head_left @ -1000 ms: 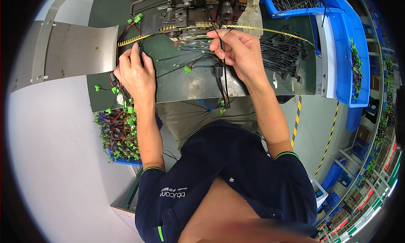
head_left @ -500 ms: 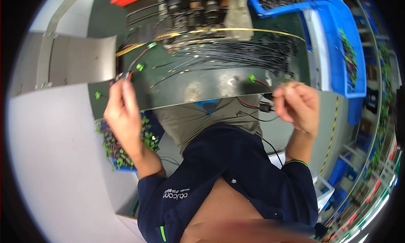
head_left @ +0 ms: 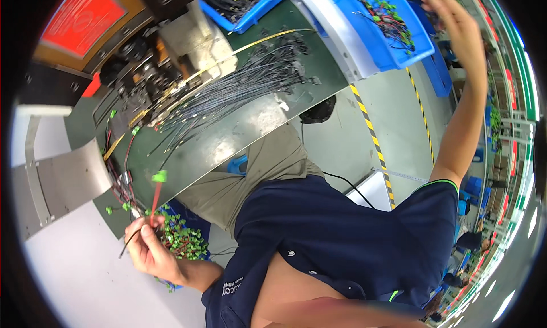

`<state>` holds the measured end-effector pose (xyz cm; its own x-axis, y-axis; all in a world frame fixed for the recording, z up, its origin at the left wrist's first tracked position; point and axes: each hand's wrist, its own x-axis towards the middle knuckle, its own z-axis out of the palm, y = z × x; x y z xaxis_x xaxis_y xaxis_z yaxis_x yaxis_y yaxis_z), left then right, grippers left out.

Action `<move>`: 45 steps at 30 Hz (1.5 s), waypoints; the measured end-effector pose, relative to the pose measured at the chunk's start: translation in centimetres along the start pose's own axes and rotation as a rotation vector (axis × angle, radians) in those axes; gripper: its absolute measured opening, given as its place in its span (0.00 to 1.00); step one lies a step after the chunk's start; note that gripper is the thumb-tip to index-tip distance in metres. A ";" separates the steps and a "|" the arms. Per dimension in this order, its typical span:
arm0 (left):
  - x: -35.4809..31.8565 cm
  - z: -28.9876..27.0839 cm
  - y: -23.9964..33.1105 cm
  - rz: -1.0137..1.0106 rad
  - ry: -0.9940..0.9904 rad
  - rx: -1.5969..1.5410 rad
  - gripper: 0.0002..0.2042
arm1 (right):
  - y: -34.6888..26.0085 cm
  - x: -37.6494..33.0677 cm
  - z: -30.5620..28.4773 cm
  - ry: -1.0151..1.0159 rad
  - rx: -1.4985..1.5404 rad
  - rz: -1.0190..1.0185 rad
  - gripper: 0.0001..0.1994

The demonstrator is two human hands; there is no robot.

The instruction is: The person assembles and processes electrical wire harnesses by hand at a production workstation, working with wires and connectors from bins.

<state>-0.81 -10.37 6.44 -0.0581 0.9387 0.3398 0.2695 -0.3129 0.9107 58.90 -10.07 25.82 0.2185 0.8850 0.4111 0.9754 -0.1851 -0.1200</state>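
- The left hand [head_left: 149, 249] is closed around a short red wire [head_left: 155, 198] that ends in a small green connector [head_left: 160, 176]; the wire stands up out of the fist, tilted slightly right, with the connector at its top.
- A thin black wire [head_left: 129, 241] also sticks out of that fist, down and to the left.
- Just right of the left hand, a blue bin [head_left: 194, 224] holds a heap of red wires with green connectors [head_left: 181, 237].
- The right hand [head_left: 456, 29] is raised to the upper right, over the far edge of a blue tray [head_left: 393, 49]. Whether it grips anything I cannot tell.
- That tray holds more red-wired green connectors [head_left: 383, 15].
- On the dark green worktop [head_left: 268, 114] a spread of black wires [head_left: 239, 91] fans out from the machine [head_left: 142, 86].
- A second blue bin [head_left: 250, 11] behind it holds black wires.
- A curved grey metal chute [head_left: 62, 180] sits left of the worktop.
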 end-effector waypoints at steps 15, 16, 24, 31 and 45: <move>-3.7 6.1 1.7 -0.026 -0.022 -0.159 0.13 | -19.3 -5.9 26.5 -0.169 0.126 -0.766 0.08; -3.7 6.2 1.6 -0.013 -0.013 -0.180 0.11 | -19.1 -5.7 26.4 -0.077 0.155 -0.813 0.10; -2.1 6.2 0.6 0.120 -0.122 0.102 0.06 | -17.6 -4.7 23.3 -0.043 0.400 -0.700 0.07; -2.5 7.3 0.0 -0.048 -0.064 -0.204 0.08 | -15.3 -3.3 19.6 -0.139 0.720 -0.301 0.07; -1.4 7.6 1.2 0.001 -0.176 -0.121 0.06 | -13.2 -3.1 14.0 0.076 1.291 -0.125 0.06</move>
<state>6.92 -10.91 5.26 0.1141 0.9458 0.3042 0.1519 -0.3192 0.9354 44.88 -4.42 13.52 0.1718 0.8320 0.5276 0.2645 0.4769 -0.8382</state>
